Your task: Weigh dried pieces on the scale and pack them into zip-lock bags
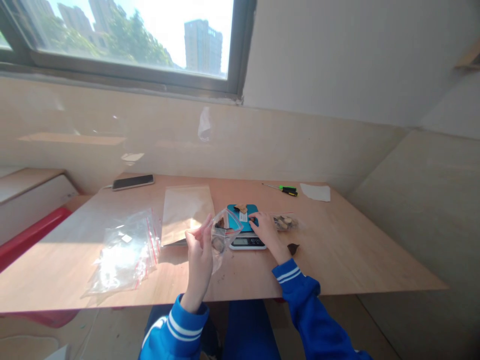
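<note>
Teal-topped scale with white base, blue sleeves striped white, clear bags edged red, green-and-black screwdriver, black phone, pale wood table, red bin.

A: Where's the cam sitting?
B: Just one, head-mounted, looking forward and down over the wooden table. Window up at 11 o'clock, digital scale close, dead center. No second view.

Two hands raised over the desk's near edge

The left hand stands upright, fingers pinched together at the top; the right hand reaches forward, palm down, fingers curled. Both forearms wear blue sleeves.
</note>
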A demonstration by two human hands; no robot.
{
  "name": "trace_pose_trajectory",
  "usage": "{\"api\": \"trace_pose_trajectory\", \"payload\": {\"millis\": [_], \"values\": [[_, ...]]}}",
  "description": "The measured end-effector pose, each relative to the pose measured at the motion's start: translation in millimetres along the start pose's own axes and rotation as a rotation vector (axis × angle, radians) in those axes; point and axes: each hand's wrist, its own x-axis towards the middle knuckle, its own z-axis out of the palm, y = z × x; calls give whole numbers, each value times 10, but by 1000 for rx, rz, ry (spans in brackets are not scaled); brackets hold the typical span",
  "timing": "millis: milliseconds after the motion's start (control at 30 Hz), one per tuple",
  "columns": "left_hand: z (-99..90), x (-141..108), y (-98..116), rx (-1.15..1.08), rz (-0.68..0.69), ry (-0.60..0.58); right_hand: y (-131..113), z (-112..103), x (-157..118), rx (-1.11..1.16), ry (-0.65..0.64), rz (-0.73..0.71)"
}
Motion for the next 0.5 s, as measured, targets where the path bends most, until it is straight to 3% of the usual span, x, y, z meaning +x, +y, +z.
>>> {"api": "trace_pose_trajectory", "payload": {"millis": [167, 267, 367, 500], "values": [[-14, -10, 13, 28, 6, 26, -107, -63, 31, 69, 28, -13], [-2, -10, 26, 26, -8, 11, -364, -260, 48, 365, 56, -51], [17, 0, 23, 8, -15, -8, -591, -435, 74, 601, -19, -142], [20, 5, 19, -38, -16, -32, -535, -347, 194, 520, 6, -149]]}}
